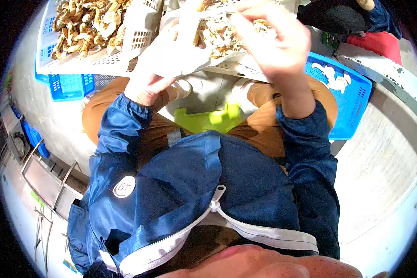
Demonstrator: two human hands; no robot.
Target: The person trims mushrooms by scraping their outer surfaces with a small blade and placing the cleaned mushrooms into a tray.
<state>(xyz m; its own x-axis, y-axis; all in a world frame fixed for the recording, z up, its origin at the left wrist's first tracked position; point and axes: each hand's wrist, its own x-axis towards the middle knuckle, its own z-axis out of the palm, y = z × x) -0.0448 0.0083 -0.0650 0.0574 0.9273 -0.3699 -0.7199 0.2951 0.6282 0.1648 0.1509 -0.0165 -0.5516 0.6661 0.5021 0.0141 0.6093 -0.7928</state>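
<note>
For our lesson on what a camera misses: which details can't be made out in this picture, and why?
In the head view:
Right hand: glare and blur wash out the fingertips, so whether they grip anything is unclear.
Left hand: glare hides much of its outline and anything held.
Left white crate: far end cut off by the top edge.
Large blue crate: left part hidden behind the right leg.

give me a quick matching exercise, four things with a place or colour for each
1 jacket
2 trousers
3 tray
4 right hand

A brown
B top of the view, by the white crate
C dark blue, with a white zip
D right side of the view, holding white pieces

Pairs: 1-C, 2-A, 3-D, 4-B
</note>
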